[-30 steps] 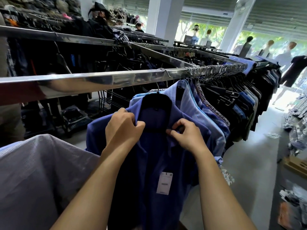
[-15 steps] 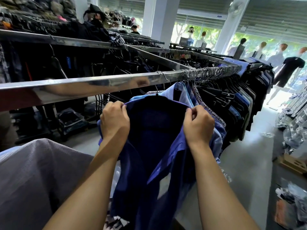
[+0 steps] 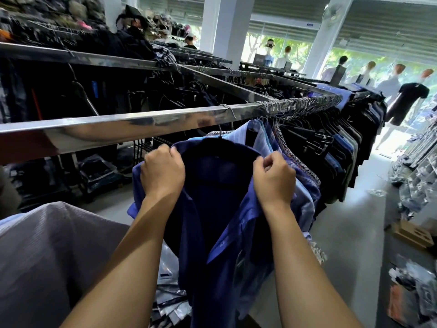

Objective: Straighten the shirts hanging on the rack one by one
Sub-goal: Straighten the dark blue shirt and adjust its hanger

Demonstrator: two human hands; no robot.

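Your dark blue shirt (image 3: 222, 209) hangs on a black hanger (image 3: 221, 144) from the chrome rail (image 3: 142, 125), at the near end of a long, tightly packed row. Just behind it, touching its far side, are a light blue shirt (image 3: 254, 131) and then plaid and patterned shirts (image 3: 295, 162); further along the rail, dark garments on black hangers (image 3: 331, 150) fill the row right up to the rail's far corner. A grey shirt (image 3: 47, 245) hangs at the near left, well apart from the blue one, with a bare stretch of rail between them. Plastic-wrapped packages (image 3: 170, 299) lie on the floor under the shirt's hem, and a cardboard box (image 3: 413, 235) sits on the floor to the right. Behind the rail, a second chrome rail (image 3: 94, 59) carries more dark clothing. Mannequins (image 3: 406, 98) stand by the bright windows beyond the far end.

Both your forearms reach up and forward from the bottom of the view, wrists raised. Your left hand (image 3: 163, 174) is closed in a fist, its grip pinching the left side of the shirt's collar just below the rail. Your right hand (image 3: 274, 178) is likewise closed, its grip holding the right collar edge, thumb and forefinger pressed on the fabric. The two hands sit level, apart, with the shirt's open front spread between them.
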